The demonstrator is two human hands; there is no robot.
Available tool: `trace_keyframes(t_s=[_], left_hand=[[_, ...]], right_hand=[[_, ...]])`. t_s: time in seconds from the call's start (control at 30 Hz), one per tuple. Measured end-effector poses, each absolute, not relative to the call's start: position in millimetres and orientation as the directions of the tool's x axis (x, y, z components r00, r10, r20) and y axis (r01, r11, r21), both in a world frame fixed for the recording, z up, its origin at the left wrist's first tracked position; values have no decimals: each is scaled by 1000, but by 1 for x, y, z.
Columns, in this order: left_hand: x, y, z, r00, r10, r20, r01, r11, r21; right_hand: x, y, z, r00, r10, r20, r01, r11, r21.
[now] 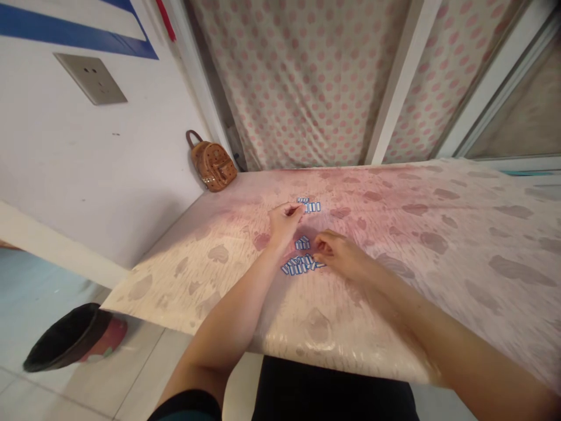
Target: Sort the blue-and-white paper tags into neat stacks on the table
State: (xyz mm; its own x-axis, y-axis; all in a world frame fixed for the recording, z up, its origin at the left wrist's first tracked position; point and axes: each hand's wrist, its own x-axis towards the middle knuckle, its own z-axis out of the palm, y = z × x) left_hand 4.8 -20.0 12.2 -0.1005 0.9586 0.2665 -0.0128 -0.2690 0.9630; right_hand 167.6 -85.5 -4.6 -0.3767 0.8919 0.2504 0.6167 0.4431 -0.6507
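Observation:
Small white tiles with blue edges lie in several groups on the table. My left hand (287, 219) is closed in a pinch at the left end of a short row of tiles (312, 207), its fingertips on a tile there. Behind that row sits a smaller row of tiles (302, 200). Nearer to me are a small cluster (302, 243) and a loose, overlapping pile of tiles (298, 266). My right hand (335, 251) hovers at the right side of the pile with curled fingers; whatever they hold is hidden.
A patterned cloth (245, 275) covers the table. A small brown backpack (214, 165) stands at the far left corner by the wall. Behind the table hangs a dotted curtain (298, 88). On the floor at left is a dark-lined bin (103, 342).

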Motion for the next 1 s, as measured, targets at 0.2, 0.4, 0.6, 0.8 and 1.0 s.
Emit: trace_keyframes(t_s=[0.2, 0.4, 0.6, 0.8, 1.0], left_hand=[[5, -19, 11, -97, 957, 274, -29, -278, 960], [6, -19, 11, -90, 960, 266, -39, -270, 962], [5, -20, 11, -73, 957, 280, -35, -283, 959], [11, -18, -2, -16, 945, 326, 44, -325, 945], [17, -23, -6, 88, 923, 375, 135, -384, 913]], right_hand=[[159, -91, -6, -466, 858, 215, 663, 500, -557], [159, -93, -1, -454, 874, 174, 668, 463, -583], [160, -92, -1, -395, 891, 223, 598, 434, -674], [180, -80, 11, -46, 860, 507, 582, 436, -687], [191, -77, 15, -14, 827, 562, 705, 407, -580]])
